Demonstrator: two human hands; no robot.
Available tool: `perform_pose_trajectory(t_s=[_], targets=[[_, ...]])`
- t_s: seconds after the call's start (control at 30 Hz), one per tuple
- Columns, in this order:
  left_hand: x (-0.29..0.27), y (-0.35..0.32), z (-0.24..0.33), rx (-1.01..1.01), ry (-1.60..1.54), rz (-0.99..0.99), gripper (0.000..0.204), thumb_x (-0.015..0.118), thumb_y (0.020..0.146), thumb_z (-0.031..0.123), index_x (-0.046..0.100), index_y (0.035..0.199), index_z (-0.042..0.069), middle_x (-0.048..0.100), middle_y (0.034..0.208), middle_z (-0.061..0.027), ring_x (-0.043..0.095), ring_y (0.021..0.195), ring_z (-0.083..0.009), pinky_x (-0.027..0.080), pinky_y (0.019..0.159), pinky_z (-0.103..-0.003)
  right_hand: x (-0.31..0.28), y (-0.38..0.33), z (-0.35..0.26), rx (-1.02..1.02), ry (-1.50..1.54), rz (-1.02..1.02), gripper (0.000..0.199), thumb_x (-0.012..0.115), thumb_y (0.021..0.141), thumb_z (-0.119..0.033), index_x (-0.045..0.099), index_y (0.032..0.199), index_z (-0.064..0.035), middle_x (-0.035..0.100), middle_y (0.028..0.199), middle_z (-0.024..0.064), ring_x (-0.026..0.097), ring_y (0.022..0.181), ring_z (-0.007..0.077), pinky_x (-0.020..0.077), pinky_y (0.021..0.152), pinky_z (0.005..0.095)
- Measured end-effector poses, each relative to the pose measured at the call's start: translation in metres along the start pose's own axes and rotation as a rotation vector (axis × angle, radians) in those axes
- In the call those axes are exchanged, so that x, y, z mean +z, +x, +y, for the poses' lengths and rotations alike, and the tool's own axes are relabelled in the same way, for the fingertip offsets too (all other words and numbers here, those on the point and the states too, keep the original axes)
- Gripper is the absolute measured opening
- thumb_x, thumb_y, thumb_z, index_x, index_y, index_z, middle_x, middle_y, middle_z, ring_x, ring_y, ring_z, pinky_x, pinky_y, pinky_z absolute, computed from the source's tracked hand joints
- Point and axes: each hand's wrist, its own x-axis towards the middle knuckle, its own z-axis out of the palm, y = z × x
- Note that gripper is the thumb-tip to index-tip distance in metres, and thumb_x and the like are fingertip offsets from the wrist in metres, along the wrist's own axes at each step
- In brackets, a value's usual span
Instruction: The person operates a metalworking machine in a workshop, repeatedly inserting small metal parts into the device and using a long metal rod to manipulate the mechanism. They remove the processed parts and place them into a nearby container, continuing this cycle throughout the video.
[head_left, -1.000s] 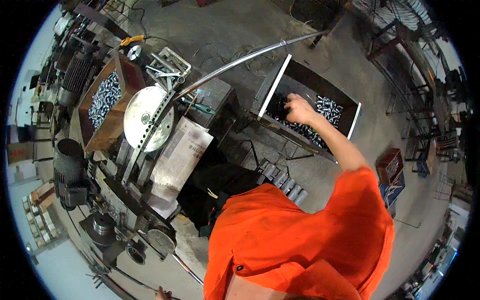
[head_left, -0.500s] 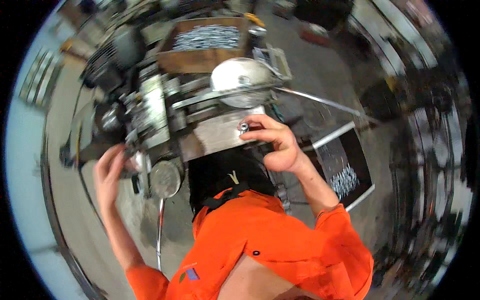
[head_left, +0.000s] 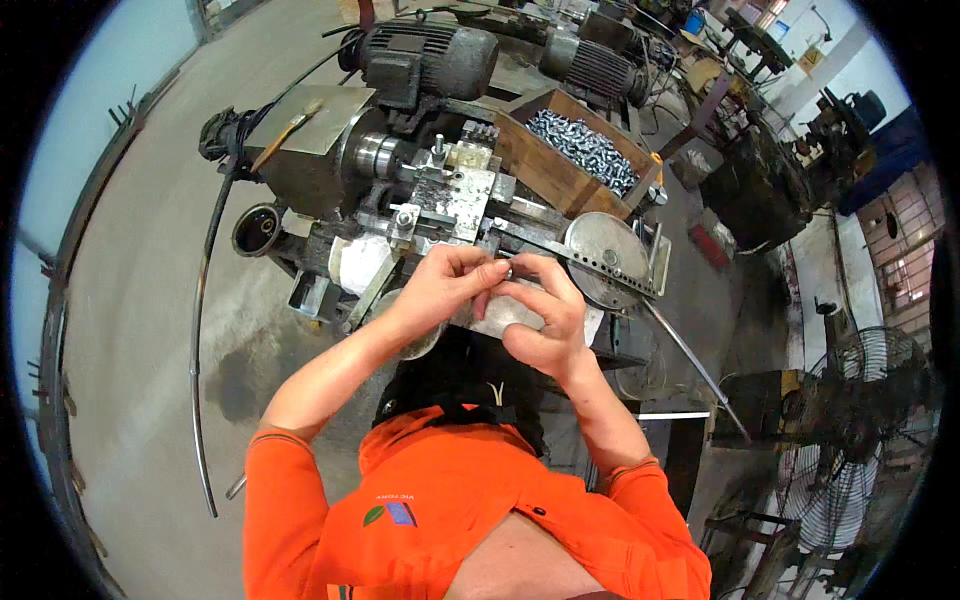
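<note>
My left hand (head_left: 450, 285) and my right hand (head_left: 550, 315) meet in front of a lathe-like machine (head_left: 455, 205). A small shiny metal part (head_left: 508, 271) sits between their fingertips, mostly covered. My right thumb and fingers are curled round its right side. On its other side, my left thumb and forefinger are pinched together at the part. Just beyond the hands lies a flat bar with a row of holes (head_left: 570, 258), beside a large round metal disc (head_left: 610, 240).
Behind the machine, a wooden box (head_left: 560, 165) holds many small metal parts. A motor (head_left: 430, 60) and a brush (head_left: 285, 135) are at the far left. One long rod (head_left: 690, 365) sticks out to the right, toward a large fan (head_left: 850, 430).
My left hand has come across from the left to meet my right hand at the small metal part. The view has turned, so the machine and box appear rotated.
</note>
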Motion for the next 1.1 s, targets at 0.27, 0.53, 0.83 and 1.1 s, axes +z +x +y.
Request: perform_pose_trajectory(t_s=[0.27, 0.53, 0.83, 1.1], targets=[[-0.027, -0.007, 0.008, 0.089, 0.428, 0.255, 0.045, 0.055, 0.089, 0.035, 0.063, 0.062, 0.0, 0.046, 0.04, -0.0032, 0.045, 0.041, -0.0066, 0.035, 0.039, -0.027, 0.015, 0.038, 0.002, -0.165, -0.07, -0.188, 0.03, 0.058, 0.051, -0.009, 0.065, 0.08, -0.0035, 0.061, 0.089, 0.0124, 0.057, 0.078, 0.0294, 0.0461, 0.071, 0.0379], [-0.129, -0.063, 0.042, -0.092, 0.736, 0.403, 0.03, 0.054, 0.088, 0.029, 0.065, 0.088, 0.002, 0.056, 0.057, -0.011, 0.053, 0.049, -0.0159, 0.042, 0.048, -0.031, 0.062, 0.105, 0.039, -0.138, -0.273, -0.39, 0.028, 0.062, 0.053, -0.016, 0.069, 0.078, -0.0057, 0.063, 0.096, 0.0144, 0.058, 0.08, 0.0294, 0.0477, 0.071, 0.038], [-0.258, -0.257, 0.005, -0.437, 1.593, 0.827, 0.021, 0.058, 0.078, 0.014, 0.06, 0.096, 0.003, 0.059, 0.071, -0.0197, 0.06, 0.07, -0.0348, 0.046, 0.063, -0.044, 0.146, 0.178, 0.089, -0.104, -0.826, -0.703, 0.021, 0.061, 0.058, -0.025, 0.068, 0.066, -0.008, 0.066, 0.077, 0.009, 0.058, 0.086, 0.0229, 0.0416, 0.077, 0.0325], [-0.267, -0.273, -0.046, -0.595, 0.888, 1.013, 0.025, 0.067, 0.075, 0.017, 0.054, 0.083, -0.003, 0.054, 0.065, -0.0193, 0.055, 0.062, -0.0333, 0.044, 0.06, -0.039, 0.158, 0.174, 0.101, -0.084, -0.81, -0.659, 0.023, 0.06, 0.051, -0.022, 0.067, 0.066, -0.0054, 0.063, 0.077, 0.0087, 0.057, 0.086, 0.0237, 0.0423, 0.076, 0.0331]])
